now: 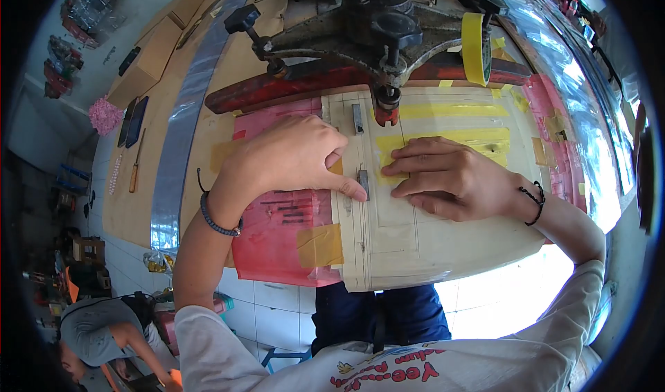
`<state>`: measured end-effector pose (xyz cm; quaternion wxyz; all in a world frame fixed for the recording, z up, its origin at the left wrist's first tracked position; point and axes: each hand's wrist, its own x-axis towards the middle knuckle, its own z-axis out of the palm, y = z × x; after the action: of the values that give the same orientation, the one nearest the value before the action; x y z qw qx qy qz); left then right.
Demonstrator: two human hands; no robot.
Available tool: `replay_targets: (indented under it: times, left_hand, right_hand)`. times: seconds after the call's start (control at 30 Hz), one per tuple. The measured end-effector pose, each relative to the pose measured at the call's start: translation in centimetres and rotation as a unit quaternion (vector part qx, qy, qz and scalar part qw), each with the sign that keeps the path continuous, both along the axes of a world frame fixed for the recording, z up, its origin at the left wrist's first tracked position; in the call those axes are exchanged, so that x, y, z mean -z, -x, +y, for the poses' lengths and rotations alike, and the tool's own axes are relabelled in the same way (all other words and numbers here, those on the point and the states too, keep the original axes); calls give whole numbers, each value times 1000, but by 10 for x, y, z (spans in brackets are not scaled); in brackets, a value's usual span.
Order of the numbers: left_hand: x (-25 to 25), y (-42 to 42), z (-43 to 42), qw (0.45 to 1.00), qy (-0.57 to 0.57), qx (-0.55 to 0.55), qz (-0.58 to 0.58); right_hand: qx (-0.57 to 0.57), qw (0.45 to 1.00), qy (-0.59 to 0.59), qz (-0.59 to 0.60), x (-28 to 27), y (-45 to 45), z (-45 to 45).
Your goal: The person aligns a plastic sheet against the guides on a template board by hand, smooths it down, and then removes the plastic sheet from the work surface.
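My left hand [298, 155] rests over the red film [277, 253] and the edge of a pale board [395, 253]. Its thumb touches a small dark metal block [364, 184] on the board, and its other fingers are curled largely out of sight. A second dark block [357, 119] lies further up the same strip. My right hand [447, 177] lies flat on the board, fingers apart and pointing left, partly over yellow tape [450, 110]. A black metal clamp frame with a red-tipped post [386, 108] stands just beyond both hands.
A long red bar [277, 87] crosses beyond the board, with a yellow tape roll [474, 48] hanging from the clamp. At left are a cardboard box [149, 59], a phone [136, 122] and a wooden-handled tool [134, 177]. Another person [104, 330] bends at lower left.
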<state>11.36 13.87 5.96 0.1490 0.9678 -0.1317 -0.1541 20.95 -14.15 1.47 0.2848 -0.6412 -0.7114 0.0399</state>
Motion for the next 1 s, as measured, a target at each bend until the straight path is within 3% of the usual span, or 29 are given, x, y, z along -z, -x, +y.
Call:
replay_targets:
  times: [1.0]
  left_hand:
    - [0, 2, -2, 1000, -16, -5, -1]
  right_hand:
    - [-1, 1000, 1, 5, -1, -1, 0]
